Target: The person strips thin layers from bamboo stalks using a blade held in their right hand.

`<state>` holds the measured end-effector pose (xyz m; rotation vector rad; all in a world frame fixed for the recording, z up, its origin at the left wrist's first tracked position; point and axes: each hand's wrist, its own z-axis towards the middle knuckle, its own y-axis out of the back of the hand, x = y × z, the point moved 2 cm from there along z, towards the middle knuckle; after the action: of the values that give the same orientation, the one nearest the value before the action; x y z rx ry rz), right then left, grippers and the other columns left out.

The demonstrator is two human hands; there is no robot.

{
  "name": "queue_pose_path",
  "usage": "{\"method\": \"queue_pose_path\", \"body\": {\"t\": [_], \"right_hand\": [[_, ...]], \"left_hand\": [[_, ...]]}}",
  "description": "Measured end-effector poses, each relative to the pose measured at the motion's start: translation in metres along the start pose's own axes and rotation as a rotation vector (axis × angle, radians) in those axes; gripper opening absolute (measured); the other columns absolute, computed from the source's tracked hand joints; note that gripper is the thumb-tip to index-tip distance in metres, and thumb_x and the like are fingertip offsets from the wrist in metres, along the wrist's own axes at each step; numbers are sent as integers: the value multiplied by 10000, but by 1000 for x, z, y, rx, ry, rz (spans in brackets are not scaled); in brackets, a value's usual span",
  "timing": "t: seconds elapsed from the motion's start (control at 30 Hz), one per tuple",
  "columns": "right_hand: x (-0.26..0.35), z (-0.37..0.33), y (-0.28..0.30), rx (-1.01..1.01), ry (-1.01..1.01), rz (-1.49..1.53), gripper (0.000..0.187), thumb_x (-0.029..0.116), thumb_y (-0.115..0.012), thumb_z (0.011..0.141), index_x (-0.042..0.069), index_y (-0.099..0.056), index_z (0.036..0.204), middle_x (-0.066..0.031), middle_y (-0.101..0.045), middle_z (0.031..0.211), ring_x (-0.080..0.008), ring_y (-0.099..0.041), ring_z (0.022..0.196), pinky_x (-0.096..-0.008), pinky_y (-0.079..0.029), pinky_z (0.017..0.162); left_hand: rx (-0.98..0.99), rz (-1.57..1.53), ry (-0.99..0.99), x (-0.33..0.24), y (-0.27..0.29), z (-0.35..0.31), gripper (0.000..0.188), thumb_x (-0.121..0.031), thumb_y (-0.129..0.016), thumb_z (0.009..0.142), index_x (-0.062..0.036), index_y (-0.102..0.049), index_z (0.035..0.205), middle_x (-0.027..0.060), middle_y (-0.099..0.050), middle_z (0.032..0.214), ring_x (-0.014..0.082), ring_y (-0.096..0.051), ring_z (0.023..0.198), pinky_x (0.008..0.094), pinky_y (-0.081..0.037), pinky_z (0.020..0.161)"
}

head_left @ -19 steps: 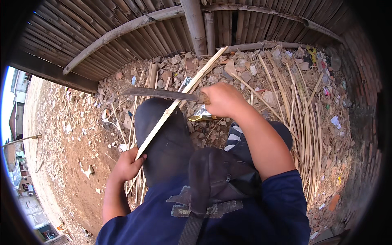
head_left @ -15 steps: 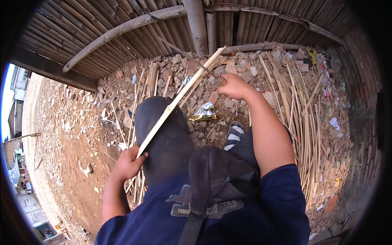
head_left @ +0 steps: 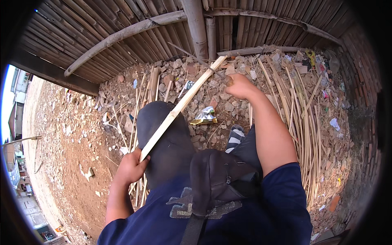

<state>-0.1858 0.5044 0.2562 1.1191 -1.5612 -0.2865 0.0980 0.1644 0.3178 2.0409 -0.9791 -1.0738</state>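
A pale bamboo strip (head_left: 188, 97) slants across my dark-clad left knee (head_left: 157, 118). Its near end is in my left hand (head_left: 132, 166), whose fingers and thumb are closed around it. A long-bladed knife (head_left: 188, 53) is gripped by the handle in my right hand (head_left: 241, 86), out in front of me. The thin blade points to the far left and crosses the strip close to its far end. Most of the knife's handle is covered by my fingers.
Split bamboo strips (head_left: 312, 143) lie in a long pile on my right, with more beside my left leg. A crumpled foil wrapper (head_left: 204, 116) rests on the rubble ahead. Beyond stands a bamboo wall (head_left: 167, 38) with a post (head_left: 195, 28); a brick wall (head_left: 365, 98) is at the right.
The strip has rolled to show a broader face, and its far end sits slightly lower. My right hand and the knife have shifted a little to the right and nearer.
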Motion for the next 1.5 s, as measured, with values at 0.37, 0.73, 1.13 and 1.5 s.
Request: {"method": "queue_pose_path", "body": {"t": [0.37,0.73,1.13,1.5], "right_hand": [[11,-38,18,-276,93,-31,479,326,-783,798,4,-658,1130,-227,-712,967,-386,-688,926,-458,-537,816],[48,-59,8,-345,289,-382,321,321,-758,800,75,-617,949,-166,-689,809,-394,-677,822,-503,-525,730],[45,-56,27,-269,276,-451,298,208,-745,726,68,-644,969,-192,-691,827,-401,-676,836,-510,-541,753],[19,-35,24,-269,27,-174,340,278,-746,809,49,-692,1055,-216,-714,926,-394,-686,908,-481,-541,826]], "left_hand": [[119,-62,45,9,2,10,304,-295,-640,938,6,-603,912,215,-652,826,364,-641,808,432,-490,769],[165,-103,66,5,5,10,281,-258,-647,938,22,-622,941,161,-640,814,253,-591,792,406,-470,783],[142,-196,23,17,-1,13,260,-235,-669,926,-13,-583,821,108,-582,672,208,-549,653,375,-460,641],[179,-194,45,16,-1,13,285,-255,-636,965,29,-627,942,97,-617,778,181,-552,774,368,-468,744]]}}
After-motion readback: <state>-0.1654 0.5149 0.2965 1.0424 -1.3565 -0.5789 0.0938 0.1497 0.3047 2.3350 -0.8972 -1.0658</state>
